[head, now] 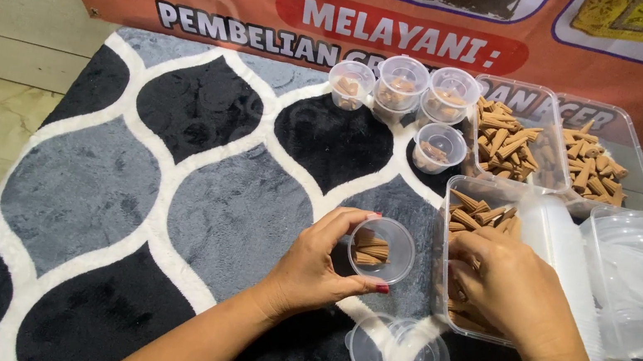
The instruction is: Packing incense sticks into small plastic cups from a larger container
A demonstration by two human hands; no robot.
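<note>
On the rug [170, 184], left fingers [349, 222] around one cup [382, 250]; right hand [512, 287] in tray [449, 224], grip unclear.

Small clear round cup [381, 250], upright on patterned rug, holding few brown rolled sticks [371, 249]. Beside clear rectangular tub [449, 224] of same sticks.

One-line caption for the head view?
Left hand steadies a small clear cup of brown rolls while right hand reaches into a clear tray.

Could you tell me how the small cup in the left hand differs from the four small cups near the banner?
The held cup is open and gripped by the left hand; the four far cups appear lidded and stand untouched. The held cup is tilted toward the camera; the far cups stand upright. All are clear plastic holding brown rolled snacks.
</note>
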